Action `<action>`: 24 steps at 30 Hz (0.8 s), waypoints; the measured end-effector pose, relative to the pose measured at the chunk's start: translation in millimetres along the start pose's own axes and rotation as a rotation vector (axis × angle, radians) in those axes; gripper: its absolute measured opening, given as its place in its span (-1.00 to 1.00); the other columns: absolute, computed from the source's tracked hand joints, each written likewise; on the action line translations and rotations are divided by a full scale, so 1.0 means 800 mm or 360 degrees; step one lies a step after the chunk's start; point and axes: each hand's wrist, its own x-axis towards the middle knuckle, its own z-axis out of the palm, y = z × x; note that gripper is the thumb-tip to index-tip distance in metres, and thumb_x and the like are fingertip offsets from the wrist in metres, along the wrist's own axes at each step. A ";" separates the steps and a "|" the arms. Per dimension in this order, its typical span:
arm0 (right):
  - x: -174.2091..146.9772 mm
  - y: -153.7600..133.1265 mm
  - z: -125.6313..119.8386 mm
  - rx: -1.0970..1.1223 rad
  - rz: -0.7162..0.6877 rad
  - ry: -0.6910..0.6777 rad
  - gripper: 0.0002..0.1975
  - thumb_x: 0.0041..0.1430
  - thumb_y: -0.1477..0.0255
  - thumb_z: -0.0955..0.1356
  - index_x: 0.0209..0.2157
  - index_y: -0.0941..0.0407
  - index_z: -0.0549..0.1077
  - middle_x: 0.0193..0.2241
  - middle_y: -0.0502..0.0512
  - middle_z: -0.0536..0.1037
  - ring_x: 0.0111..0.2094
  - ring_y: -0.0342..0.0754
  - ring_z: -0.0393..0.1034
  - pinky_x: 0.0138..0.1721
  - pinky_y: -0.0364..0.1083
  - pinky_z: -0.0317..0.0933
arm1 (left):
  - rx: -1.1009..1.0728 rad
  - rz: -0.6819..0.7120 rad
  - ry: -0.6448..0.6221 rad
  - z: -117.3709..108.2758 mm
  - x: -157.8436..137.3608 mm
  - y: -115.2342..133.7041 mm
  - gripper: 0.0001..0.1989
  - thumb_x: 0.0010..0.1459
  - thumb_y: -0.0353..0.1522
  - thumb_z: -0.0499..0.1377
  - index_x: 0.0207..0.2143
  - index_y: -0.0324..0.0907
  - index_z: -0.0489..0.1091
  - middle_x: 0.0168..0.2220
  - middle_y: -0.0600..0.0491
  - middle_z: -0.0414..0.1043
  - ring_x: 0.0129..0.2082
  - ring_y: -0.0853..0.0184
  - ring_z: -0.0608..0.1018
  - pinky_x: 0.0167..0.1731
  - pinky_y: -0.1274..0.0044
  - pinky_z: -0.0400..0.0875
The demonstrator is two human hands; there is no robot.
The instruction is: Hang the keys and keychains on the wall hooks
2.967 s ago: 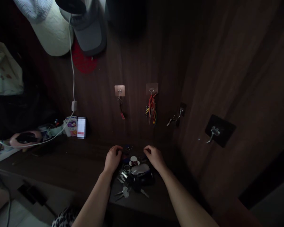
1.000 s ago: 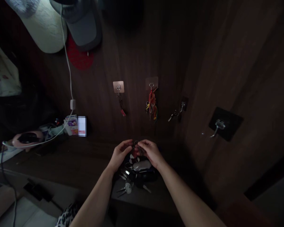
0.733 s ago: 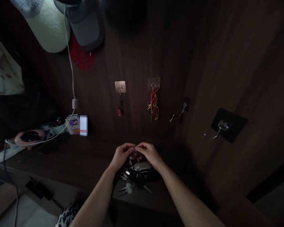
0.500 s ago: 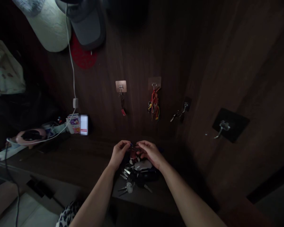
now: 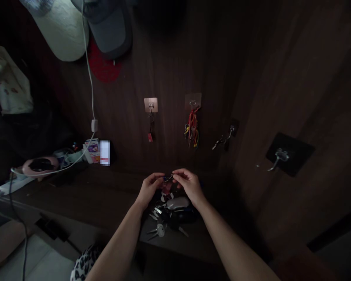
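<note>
My left hand (image 5: 151, 187) pinches one end of a small metal key ring or clasp (image 5: 169, 178), with a bit of blue beside the fingertips. At its other end, the thumb and fingers of my right hand (image 5: 190, 185) are closed on the metal piece. A dark red and white charm (image 5: 166, 192) sits just below the fingers. Nearer to me lie a greyish oval fob (image 5: 178, 203) and several silver keys (image 5: 160, 230) on the dark wooden shelf (image 5: 152, 242). Dim light hides how these pieces join.
Keys on red cords (image 5: 192, 127) hang from a wall hook. A red tag (image 5: 150, 137) and another key bunch (image 5: 220, 141) hang either side. A black-backed hook (image 5: 281, 155) is at right. Left are a lit phone (image 5: 104, 152), a pink device (image 5: 41, 166), a white cable (image 5: 89, 78) and caps (image 5: 107, 37).
My right hand's fingertips have risen slightly and drawn the metal piece out between the hands, so it shows more plainly. The red tag on the wall hook has swung. The view has shifted a little.
</note>
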 end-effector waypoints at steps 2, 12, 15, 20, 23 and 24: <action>0.000 -0.004 0.000 -0.0119 -0.0136 0.0079 -0.83 -0.10 0.33 0.40 -0.42 0.11 0.49 -0.53 -0.01 0.51 -0.52 -0.15 0.36 -0.59 -0.21 0.19 | 0.0092 0.0039 -0.0054 0.000 0.000 0.000 -0.67 -0.05 -0.25 0.21 -0.22 -0.20 0.44 -0.39 0.05 0.47 -0.41 0.39 0.47 -0.32 0.54 0.36; -0.004 -0.005 0.001 -0.0242 -0.0406 0.0165 -0.82 0.01 0.35 0.35 -0.31 0.07 0.52 -0.35 0.06 0.58 -0.41 -0.10 0.42 -0.36 -0.11 0.32 | 0.0337 0.0262 -0.0191 -0.001 -0.001 0.000 -0.68 0.02 -0.30 0.16 -0.12 -0.12 0.44 -0.19 0.03 0.45 -0.16 0.31 0.43 -0.10 0.50 0.25; -0.006 -0.008 0.004 -0.0220 -0.0422 0.0146 -0.83 0.01 0.36 0.36 -0.31 0.07 0.51 -0.35 0.05 0.58 -0.41 -0.11 0.43 -0.38 -0.13 0.32 | 0.0348 0.0368 -0.0247 0.000 -0.003 0.003 -0.71 0.03 -0.32 0.16 -0.15 -0.11 0.45 -0.10 0.01 0.40 -0.08 0.28 0.40 -0.02 0.47 0.21; -0.008 -0.013 0.014 -0.0077 -0.0344 0.0093 -0.84 -0.02 0.35 0.38 -0.34 0.08 0.47 -0.43 0.02 0.56 -0.49 -0.13 0.44 -0.54 -0.18 0.27 | 0.0255 0.0338 -0.0317 0.005 -0.005 0.005 -0.76 0.00 -0.30 0.20 -0.23 -0.14 0.47 -0.13 0.01 0.42 -0.08 0.27 0.40 -0.06 0.51 0.23; -0.007 -0.012 0.016 0.0009 -0.0347 0.0092 -0.84 -0.04 0.34 0.39 -0.38 0.10 0.44 -0.51 -0.01 0.52 -0.48 -0.11 0.45 -0.53 -0.17 0.29 | 0.0211 0.0224 -0.0335 0.008 -0.007 0.008 -0.77 0.01 -0.22 0.18 -0.33 -0.18 0.47 -0.29 0.05 0.45 -0.25 0.32 0.44 -0.20 0.55 0.28; -0.007 -0.011 0.015 0.0030 -0.0347 0.0098 -0.84 -0.04 0.34 0.39 -0.38 0.10 0.43 -0.51 -0.01 0.51 -0.48 -0.11 0.46 -0.52 -0.16 0.30 | 0.0189 0.0184 -0.0339 0.008 -0.008 0.009 -0.75 0.02 -0.20 0.17 -0.37 -0.19 0.47 -0.36 0.06 0.44 -0.32 0.35 0.44 -0.26 0.57 0.28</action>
